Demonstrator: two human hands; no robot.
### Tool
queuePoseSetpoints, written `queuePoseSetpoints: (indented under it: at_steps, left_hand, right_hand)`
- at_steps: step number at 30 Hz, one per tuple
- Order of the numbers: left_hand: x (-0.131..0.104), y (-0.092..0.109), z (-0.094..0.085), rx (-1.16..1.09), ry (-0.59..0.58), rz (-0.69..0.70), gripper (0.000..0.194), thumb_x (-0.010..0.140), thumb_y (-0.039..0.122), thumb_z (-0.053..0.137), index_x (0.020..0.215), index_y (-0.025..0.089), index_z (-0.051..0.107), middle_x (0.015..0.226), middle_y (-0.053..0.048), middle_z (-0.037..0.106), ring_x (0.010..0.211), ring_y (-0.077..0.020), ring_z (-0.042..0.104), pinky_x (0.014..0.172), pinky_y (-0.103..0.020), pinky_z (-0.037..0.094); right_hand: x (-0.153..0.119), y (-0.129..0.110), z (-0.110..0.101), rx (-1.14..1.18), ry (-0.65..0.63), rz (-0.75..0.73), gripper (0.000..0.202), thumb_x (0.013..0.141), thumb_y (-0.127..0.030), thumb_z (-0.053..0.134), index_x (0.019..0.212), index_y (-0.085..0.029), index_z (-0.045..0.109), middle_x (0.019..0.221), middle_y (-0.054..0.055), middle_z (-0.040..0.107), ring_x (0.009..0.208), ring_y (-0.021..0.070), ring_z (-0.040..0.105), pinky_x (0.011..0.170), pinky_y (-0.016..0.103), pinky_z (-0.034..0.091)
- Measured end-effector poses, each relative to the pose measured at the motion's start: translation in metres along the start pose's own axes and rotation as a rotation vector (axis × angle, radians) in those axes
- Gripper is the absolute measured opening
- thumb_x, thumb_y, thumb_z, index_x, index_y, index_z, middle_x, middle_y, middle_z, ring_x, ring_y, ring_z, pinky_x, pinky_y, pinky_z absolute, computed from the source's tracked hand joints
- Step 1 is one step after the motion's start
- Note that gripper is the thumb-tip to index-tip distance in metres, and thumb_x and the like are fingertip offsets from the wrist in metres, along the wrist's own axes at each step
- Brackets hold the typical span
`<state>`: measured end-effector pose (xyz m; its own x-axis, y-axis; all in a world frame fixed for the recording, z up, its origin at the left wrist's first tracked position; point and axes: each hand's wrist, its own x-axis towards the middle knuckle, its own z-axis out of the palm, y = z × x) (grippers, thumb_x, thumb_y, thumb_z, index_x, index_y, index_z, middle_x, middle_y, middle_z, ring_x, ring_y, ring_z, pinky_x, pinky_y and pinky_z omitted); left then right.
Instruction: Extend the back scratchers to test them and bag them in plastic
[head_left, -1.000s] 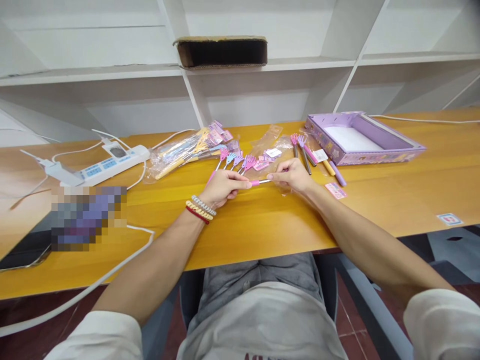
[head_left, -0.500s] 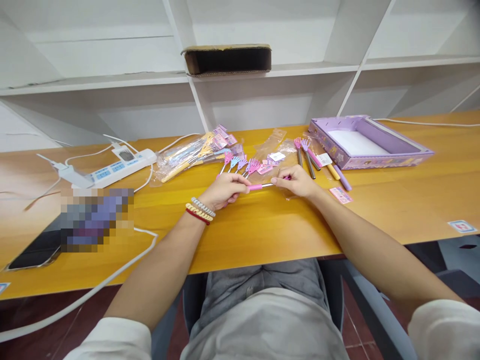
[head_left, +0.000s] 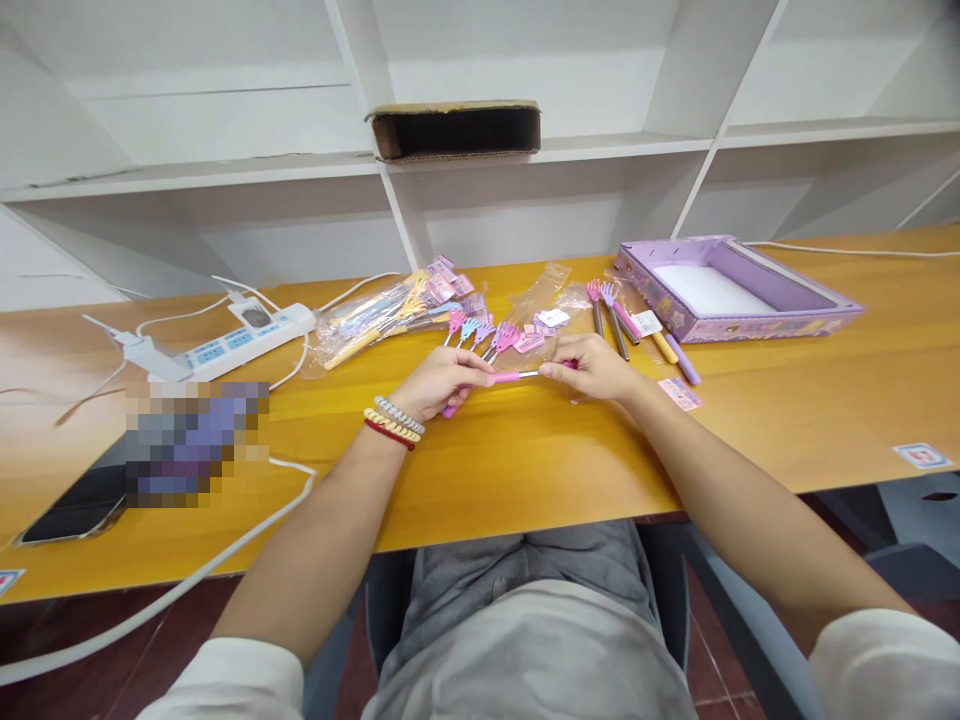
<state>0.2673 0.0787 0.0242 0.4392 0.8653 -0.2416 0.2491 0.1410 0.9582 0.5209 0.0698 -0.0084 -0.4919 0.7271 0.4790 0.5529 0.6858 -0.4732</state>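
Observation:
A pink stick with a metal rod (head_left: 507,377) is held level between both hands over the table. My left hand (head_left: 445,383) grips its pink handle, and my right hand (head_left: 589,367) closes round its other end, where a bit of pink shows. Just beyond my hands lie several small claw-headed sticks (head_left: 480,332) in pink, blue and purple. To their left is a clear bag (head_left: 375,312) of more such sticks. More claw-headed sticks (head_left: 615,315) lie right of a crumpled clear wrapper (head_left: 545,290), and a small pink card (head_left: 680,393) is near them.
A purple open box (head_left: 757,328) stands at the back right. On the left are a white power strip (head_left: 240,342), cables and a dark phone (head_left: 79,500). A cardboard box (head_left: 456,104) sits on the white shelf (head_left: 630,145) behind the table.
My left hand has shifted slightly left with the pink handle. Both hands still hold the stick, and the whole view has moved a little.

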Motion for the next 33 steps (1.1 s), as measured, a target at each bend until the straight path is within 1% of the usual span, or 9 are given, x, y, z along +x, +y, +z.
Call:
queuePoseSetpoints:
  at_steps: [2,4,6,8,11,17,21,27,33]
  left_hand:
    - [-0.001,-0.001,0.006,-0.039,-0.010,0.003,0.016,0.063,0.018,0.071,0.075,0.014,0.061,0.038,0.007,0.041,0.030,-0.0045,0.030,0.030,-0.018,0.017]
    - [-0.001,-0.002,0.013,-0.088,-0.022,0.005,0.016,0.060,0.016,0.072,0.070,0.015,0.059,0.040,0.006,0.042,0.031,-0.0036,0.031,0.031,-0.016,0.016]
    - [-0.001,-0.003,0.019,-0.122,-0.012,0.008,0.016,0.058,0.015,0.072,0.067,0.014,0.058,0.039,0.007,0.040,0.032,-0.0031,0.031,0.032,-0.016,0.015]
    - [0.000,-0.004,0.023,-0.141,0.014,-0.002,0.015,0.057,0.014,0.071,0.066,0.014,0.059,0.037,0.007,0.038,0.032,-0.0031,0.029,0.032,-0.016,0.014]
    - [-0.001,-0.003,0.025,-0.188,0.044,-0.020,0.015,0.055,0.013,0.071,0.065,0.013,0.059,0.037,0.007,0.039,0.031,-0.0027,0.028,0.032,-0.016,0.013]
    - [-0.002,-0.003,0.028,-0.262,0.047,-0.038,0.016,0.053,0.011,0.072,0.063,0.012,0.060,0.037,0.008,0.035,0.034,-0.0014,0.026,0.035,-0.015,0.012]
    - [-0.002,-0.003,0.030,-0.264,0.065,-0.052,0.016,0.053,0.011,0.072,0.064,0.012,0.060,0.038,0.007,0.036,0.035,-0.0021,0.027,0.036,-0.016,0.012]
    - [-0.003,-0.002,0.031,-0.246,0.067,-0.026,0.016,0.053,0.011,0.071,0.063,0.013,0.058,0.038,0.007,0.036,0.036,-0.0021,0.027,0.036,-0.015,0.012]
    - [-0.001,-0.003,0.031,-0.260,0.088,-0.032,0.016,0.052,0.009,0.070,0.061,0.013,0.057,0.038,0.008,0.035,0.035,-0.0014,0.025,0.036,-0.016,0.012]
  right_hand:
    - [-0.001,-0.004,0.000,-0.044,-0.002,0.046,0.049,0.090,-0.045,0.045,0.050,-0.017,0.042,0.049,-0.003,0.037,0.048,0.0078,0.032,0.052,0.025,0.027]
    - [-0.001,-0.008,0.001,-0.112,0.021,0.100,0.051,0.091,-0.042,0.041,0.047,-0.017,0.032,0.045,-0.004,0.027,0.044,0.0068,0.023,0.050,0.026,0.021]
    - [-0.001,-0.011,0.002,-0.186,0.068,0.137,0.050,0.089,-0.037,0.042,0.046,-0.018,0.025,0.045,-0.004,0.022,0.044,0.0067,0.019,0.050,0.028,0.018]
    - [0.000,-0.014,0.002,-0.238,0.104,0.154,0.047,0.086,-0.033,0.043,0.047,-0.018,0.022,0.045,-0.004,0.022,0.044,0.0068,0.019,0.050,0.028,0.018]
    - [0.002,-0.018,0.002,-0.268,0.116,0.161,0.043,0.083,-0.028,0.043,0.047,-0.018,0.022,0.044,-0.003,0.024,0.044,0.0074,0.021,0.051,0.028,0.020]
    - [0.004,-0.020,0.000,-0.306,0.120,0.178,0.040,0.078,-0.025,0.044,0.045,-0.018,0.024,0.043,-0.002,0.028,0.044,0.0084,0.023,0.051,0.029,0.021]
    - [0.003,-0.017,0.001,-0.311,0.129,0.188,0.038,0.076,-0.023,0.045,0.044,-0.018,0.024,0.041,-0.002,0.027,0.043,0.0080,0.022,0.051,0.029,0.020]
    - [0.004,-0.019,0.001,-0.303,0.144,0.161,0.036,0.075,-0.022,0.044,0.046,-0.017,0.023,0.042,-0.002,0.027,0.044,0.0075,0.023,0.051,0.029,0.019]
    - [0.004,-0.021,0.003,-0.333,0.156,0.207,0.037,0.076,-0.024,0.044,0.044,-0.018,0.025,0.041,-0.001,0.028,0.043,0.0083,0.023,0.050,0.029,0.019]
